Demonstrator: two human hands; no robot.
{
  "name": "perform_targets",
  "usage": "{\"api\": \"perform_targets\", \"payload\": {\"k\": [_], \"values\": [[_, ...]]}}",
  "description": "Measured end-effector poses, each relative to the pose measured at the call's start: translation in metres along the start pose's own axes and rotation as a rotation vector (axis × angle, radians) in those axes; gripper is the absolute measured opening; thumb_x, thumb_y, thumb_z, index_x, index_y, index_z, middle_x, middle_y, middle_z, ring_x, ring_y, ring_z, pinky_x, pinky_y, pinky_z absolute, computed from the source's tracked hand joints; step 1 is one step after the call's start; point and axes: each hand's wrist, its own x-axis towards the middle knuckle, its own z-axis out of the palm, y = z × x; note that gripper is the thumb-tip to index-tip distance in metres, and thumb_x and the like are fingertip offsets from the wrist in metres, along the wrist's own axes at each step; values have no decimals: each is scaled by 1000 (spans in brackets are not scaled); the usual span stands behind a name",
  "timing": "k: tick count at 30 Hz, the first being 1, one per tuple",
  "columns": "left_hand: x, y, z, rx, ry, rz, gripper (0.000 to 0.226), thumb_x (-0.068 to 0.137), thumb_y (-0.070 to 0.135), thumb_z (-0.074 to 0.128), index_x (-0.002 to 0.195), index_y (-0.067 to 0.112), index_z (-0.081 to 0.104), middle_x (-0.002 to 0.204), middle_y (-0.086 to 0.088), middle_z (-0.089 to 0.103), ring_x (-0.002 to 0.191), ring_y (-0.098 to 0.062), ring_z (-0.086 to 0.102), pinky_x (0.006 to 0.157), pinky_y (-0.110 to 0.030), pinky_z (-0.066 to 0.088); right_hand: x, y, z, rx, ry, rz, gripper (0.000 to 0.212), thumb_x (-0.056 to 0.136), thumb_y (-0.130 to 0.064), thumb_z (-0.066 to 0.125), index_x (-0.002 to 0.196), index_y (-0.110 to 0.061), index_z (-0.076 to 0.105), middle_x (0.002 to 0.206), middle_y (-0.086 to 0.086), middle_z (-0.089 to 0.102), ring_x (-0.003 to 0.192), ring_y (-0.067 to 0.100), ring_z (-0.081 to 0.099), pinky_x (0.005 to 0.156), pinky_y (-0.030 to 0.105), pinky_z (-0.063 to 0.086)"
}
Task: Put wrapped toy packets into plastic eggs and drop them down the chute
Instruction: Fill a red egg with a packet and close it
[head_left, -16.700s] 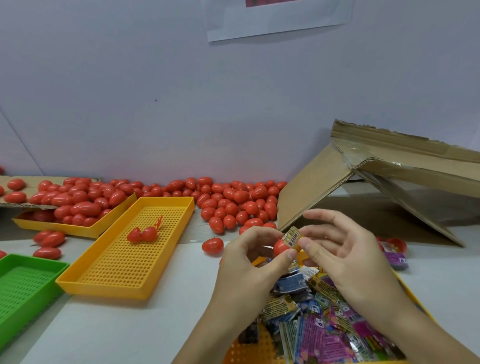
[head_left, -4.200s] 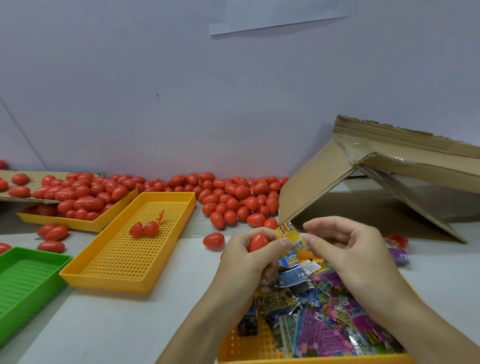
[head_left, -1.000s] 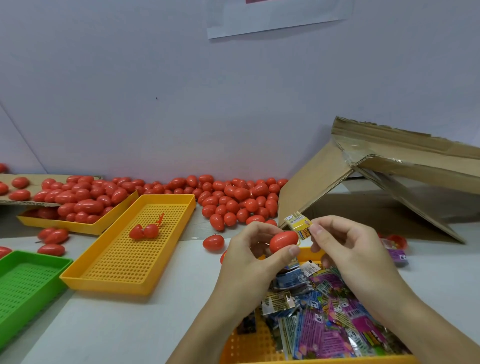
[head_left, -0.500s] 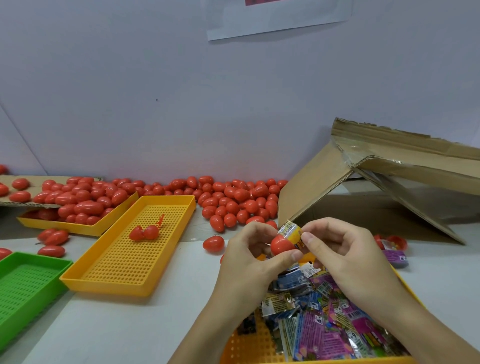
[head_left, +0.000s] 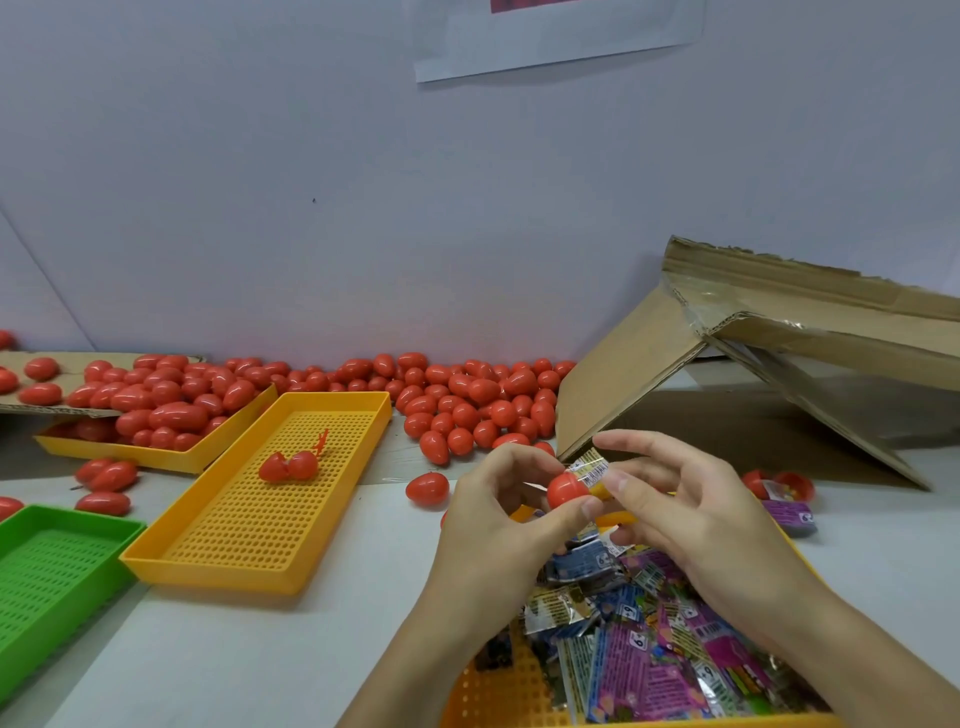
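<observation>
1. Since half a second ago my right hand (head_left: 691, 514) has pushed the yellow packet (head_left: 589, 470) a little further against the red egg (head_left: 566, 489); a second ago the packet was held clear above it. The trays and the egg pile look unmoved.
2. My left hand (head_left: 493, 512) holds the egg between thumb and curled fingers, above the near tray of packets (head_left: 498, 696). Whether this is one open half or a hinged pair I cannot tell; my fingers hide the rest.
3. My right hand pinches the packet between thumb and forefinger, its end touching the egg's rim, most of it still sticking out.
4. I judge the step in hand to be stuffing: the packet is at the mouth of the egg but not yet inside.
5. The next move, I think, calls for folding or squeezing the wrapper so it fits the cavity, then closing the shell without catching foil in the seam.
6. After that the egg would go to the cardboard chute (head_left: 769, 364), which stands just beyond my right hand.
7. Loose eggs (head_left: 467, 405) lie against the wall; an opened one (head_left: 288, 466) sits in the yellow tray (head_left: 249, 535), beside the green tray (head_left: 47, 571).
</observation>
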Motion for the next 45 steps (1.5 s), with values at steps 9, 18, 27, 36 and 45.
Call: {"api": "perform_targets", "payload": {"k": [9, 18, 27, 36, 45], "values": [[-1, 1, 1, 75, -18, 20, 29, 75, 35, 85, 96, 26, 67, 92, 6, 70, 88, -14, 67, 80, -42, 59, -3, -4, 2, -121, 9, 19, 33, 79, -41, 66, 108, -25, 72, 96, -9, 75, 84, 6, 72, 63, 21, 56], [-1, 1, 2, 87, -9, 30, 30, 73, 32, 87, 95, 25, 67, 90, 7, 69, 85, -13, 66, 79, -34, 59, -3, -4, 1, -166, -6, -5, 36, 77, -43, 67, 109, -26, 71, 97, -8, 75, 88, 8, 71, 67, 24, 57], [-2, 2, 2, 139, -8, 67, 33, 73, 28, 87, 98, 25, 65, 90, 10, 67, 81, -9, 64, 67, -21, 55, -2, -6, -1, -228, -68, -38, 32, 78, -43, 65, 106, -28, 73, 95, -10, 75, 91, 8, 70, 71, 22, 55], [-3, 0, 5, 124, -31, 94, 32, 81, 24, 82, 108, 32, 68, 94, 15, 66, 89, -10, 65, 70, -23, 59, -3, -4, 0, -208, -68, -61, 35, 77, -45, 66, 108, -29, 71, 93, -10, 75, 89, 8, 72, 67, 23, 58], [4, -6, -3, -155, -42, -101, 28, 83, 42, 76, 104, 24, 74, 103, -2, 75, 102, -19, 71, 90, -42, 59, -6, -2, 7, -380, 12, -226, 37, 79, -35, 76, 112, -43, 62, 103, -16, 68, 97, 6, 67, 71, 31, 60]]}}
